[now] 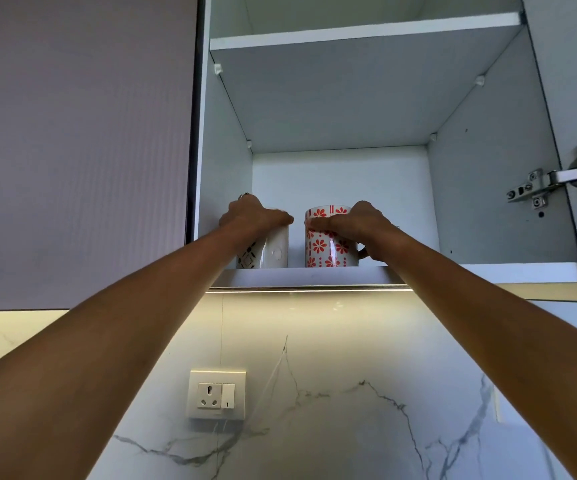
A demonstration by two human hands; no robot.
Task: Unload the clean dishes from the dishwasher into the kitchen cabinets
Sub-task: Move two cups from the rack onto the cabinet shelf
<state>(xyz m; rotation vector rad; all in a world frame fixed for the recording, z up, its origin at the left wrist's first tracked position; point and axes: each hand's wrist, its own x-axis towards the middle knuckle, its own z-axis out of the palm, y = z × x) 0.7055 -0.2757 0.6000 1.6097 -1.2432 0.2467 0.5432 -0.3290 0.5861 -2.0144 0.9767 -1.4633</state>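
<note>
**Two mugs on the bottom cabinet shelf, one under each hand**

Open wall cabinet [501, 168] at twelve o'clock, door swung out to three o'clock on a steel hinge [539, 185]. Holding just two mugs, both upright on the bottom shelf [508, 268], near its front edge and close beside each other with a narrow gap between. Upper shelf [363, 31] seen from below only; contents not visible.

Left hand [252, 216], ring on one finger, draped over the top of the white mug with black pattern [273, 249] at nine o'clock of the pair, fingers curled down over its rim. Right hand [352, 221] over the white mug with red flowers [323, 245] at three o'clock of the pair, fingers bent across its rim, thumb down by the handle on the mug's right. Insides of both mugs hidden by angle and hands.

Closed cabinet door [79, 150] at ten o'clock. Lit strip under the cabinet; marble-look wall below, with a socket and switch plate [217, 394] at six o'clock.
</note>
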